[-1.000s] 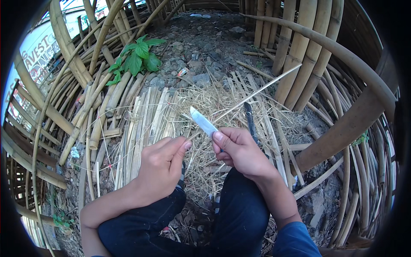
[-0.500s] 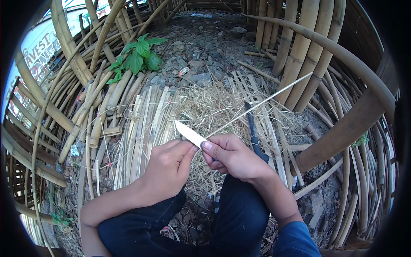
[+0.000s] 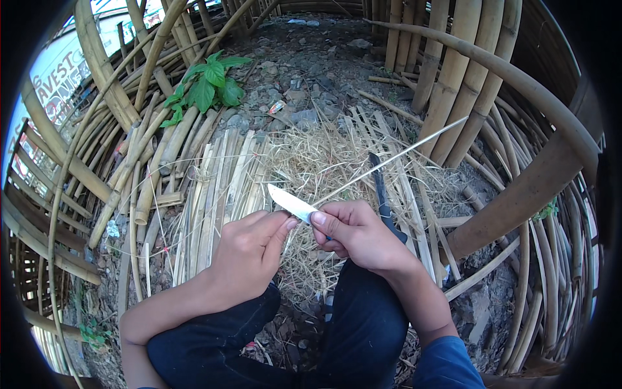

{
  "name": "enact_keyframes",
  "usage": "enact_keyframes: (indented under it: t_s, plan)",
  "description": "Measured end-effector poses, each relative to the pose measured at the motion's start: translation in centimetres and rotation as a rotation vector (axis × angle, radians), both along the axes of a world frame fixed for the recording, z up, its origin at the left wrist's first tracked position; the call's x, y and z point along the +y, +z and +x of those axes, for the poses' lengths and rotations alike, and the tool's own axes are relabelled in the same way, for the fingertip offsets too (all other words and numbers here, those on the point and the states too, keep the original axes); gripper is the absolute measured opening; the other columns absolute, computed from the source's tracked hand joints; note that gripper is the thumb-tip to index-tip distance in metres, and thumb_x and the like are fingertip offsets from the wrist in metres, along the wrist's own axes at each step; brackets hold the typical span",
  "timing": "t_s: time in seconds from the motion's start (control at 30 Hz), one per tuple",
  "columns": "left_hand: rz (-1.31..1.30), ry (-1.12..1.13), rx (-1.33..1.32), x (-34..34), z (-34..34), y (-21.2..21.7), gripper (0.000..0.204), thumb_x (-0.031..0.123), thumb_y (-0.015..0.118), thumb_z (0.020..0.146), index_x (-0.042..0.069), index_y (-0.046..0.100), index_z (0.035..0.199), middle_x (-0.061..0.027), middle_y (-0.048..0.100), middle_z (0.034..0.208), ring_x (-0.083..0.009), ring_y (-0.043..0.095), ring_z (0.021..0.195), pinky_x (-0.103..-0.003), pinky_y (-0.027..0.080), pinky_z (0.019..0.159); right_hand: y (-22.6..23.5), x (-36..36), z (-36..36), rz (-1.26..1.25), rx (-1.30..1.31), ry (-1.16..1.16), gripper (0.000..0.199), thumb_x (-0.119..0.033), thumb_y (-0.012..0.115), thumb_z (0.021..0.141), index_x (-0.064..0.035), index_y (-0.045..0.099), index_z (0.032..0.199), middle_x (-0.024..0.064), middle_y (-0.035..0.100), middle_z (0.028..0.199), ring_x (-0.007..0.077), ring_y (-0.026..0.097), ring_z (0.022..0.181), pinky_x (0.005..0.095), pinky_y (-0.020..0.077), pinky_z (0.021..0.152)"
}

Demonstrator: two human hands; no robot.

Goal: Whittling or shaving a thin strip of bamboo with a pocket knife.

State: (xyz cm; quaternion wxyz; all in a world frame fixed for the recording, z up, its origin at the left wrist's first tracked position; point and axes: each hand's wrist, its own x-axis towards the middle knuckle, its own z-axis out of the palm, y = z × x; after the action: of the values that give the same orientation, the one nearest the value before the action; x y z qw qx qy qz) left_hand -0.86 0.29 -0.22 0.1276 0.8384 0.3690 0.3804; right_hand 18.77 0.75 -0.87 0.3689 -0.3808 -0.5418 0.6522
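Stony ground (image 3: 295, 71) is bordered by upright bamboo poles (image 3: 461, 81). Bamboo strip (image 3: 405, 152): thin, pale, slanting up to the right past a dark rod (image 3: 381, 202). Knife (image 3: 289, 201): bright blade across the strip, tip up-left. Shavings (image 3: 317, 154) and split slats (image 3: 223, 175) lie beyond; a green plant (image 3: 208, 85) grows at left. Left hand (image 3: 251, 245): grip pinched on the strip's near end. Right hand (image 3: 358, 232): grip clamped on the knife, thumb on top, forearm angled inward.
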Motion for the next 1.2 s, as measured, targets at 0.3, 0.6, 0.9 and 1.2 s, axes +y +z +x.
enact_keyframes:
  t_s: [0.3, 0.6, 0.9, 1.2]
  plan:
    - [0.031, 0.048, 0.002, -0.2, -0.6, 0.3, 0.009, 0.002, 0.058, 0.087, -0.004, 0.064, 0.089, -0.0150, 0.053, 0.061, -0.0253, 0.051, 0.049, -0.035, 0.038, 0.047, 0.0, 0.7, 1.8, 0.019, -0.139, -0.084, 0.032, -0.023, 0.047, 0.099, -0.0035, 0.056, 0.075, -0.0026, 0.049, 0.062, 0.0038, 0.040, 0.054, 0.0213, 0.0347, 0.048]
    - [-0.013, 0.112, 0.044, 0.1, -1.6, -0.2, 0.010, 0.003, 0.058, 0.088, -0.006, 0.063, 0.088, -0.0154, 0.054, 0.061, -0.0241, 0.052, 0.049, -0.033, 0.039, 0.049, -0.8, 1.3, 1.8, -0.007, -0.043, -0.146, 0.032, -0.027, 0.044, 0.100, -0.0081, 0.050, 0.075, -0.0066, 0.037, 0.058, 0.0020, 0.028, 0.049, 0.0185, 0.0238, 0.044]
    - [-0.123, 0.039, -0.010, -0.3, -0.1, 0.3, 0.011, 0.004, 0.058, 0.088, -0.005, 0.064, 0.087, -0.0165, 0.058, 0.065, -0.0265, 0.056, 0.053, -0.035, 0.041, 0.051, -0.2, 0.4, -0.1, 0.011, -0.097, 0.035, 0.033, -0.022, 0.047, 0.099, -0.0017, 0.058, 0.076, -0.0011, 0.053, 0.067, 0.0057, 0.046, 0.060, 0.0226, 0.0411, 0.057]
    - [-0.095, 0.021, 0.012, -0.3, -0.3, 0.4, 0.012, 0.004, 0.056, 0.089, -0.005, 0.063, 0.087, -0.0161, 0.056, 0.064, -0.0286, 0.056, 0.053, -0.037, 0.041, 0.049, -0.2, 0.2, 0.4, 0.041, -0.117, -0.003, 0.033, -0.022, 0.047, 0.099, -0.0010, 0.058, 0.075, -0.0010, 0.052, 0.065, 0.0056, 0.046, 0.059, 0.0232, 0.0402, 0.055]
